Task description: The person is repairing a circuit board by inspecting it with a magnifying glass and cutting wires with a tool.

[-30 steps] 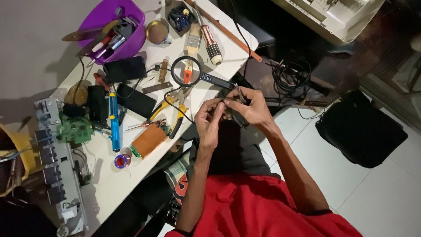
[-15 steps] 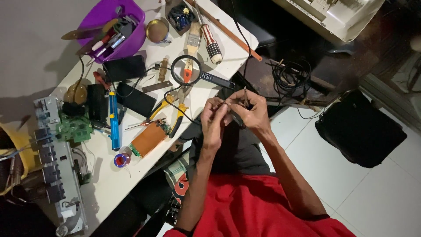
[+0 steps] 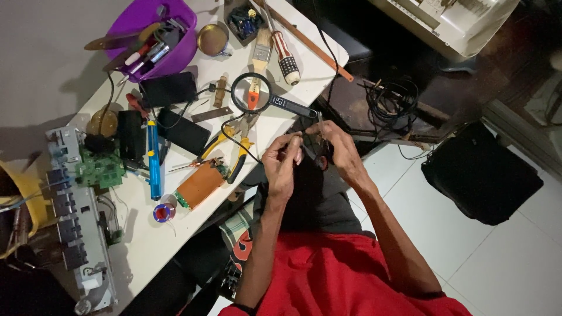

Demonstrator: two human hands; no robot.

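A: Where are the hands?

B: Both sit near the middle of the frame, just off the right edge of the white worktop [image 3: 281,111]. The left hand [image 3: 283,165] has its fingers curled and pinched at the tips. The right hand [image 3: 338,149] is curled too, closed on a small dark part [image 3: 313,153] held between the two hands.

A: What is the part?

B: Too small and dark to tell. A thin black wire [image 3: 234,137] runs from the left hand's fingertips back across the worktop.

A: And what lies nearby?

B: Just above the hands is a magnifying glass [image 3: 252,93] with a black handle. Left of them lie yellow-handled pliers [image 3: 239,153], and lower left of those an orange circuit board [image 3: 201,184]. A blue pen-shaped tool [image 3: 153,159] lies further left, beside a green circuit board [image 3: 100,169].

A: The top of the frame?

B: A purple bowl [image 3: 178,50] full of tools at the upper left, with a striped-handled screwdriver [image 3: 285,55] to its right.
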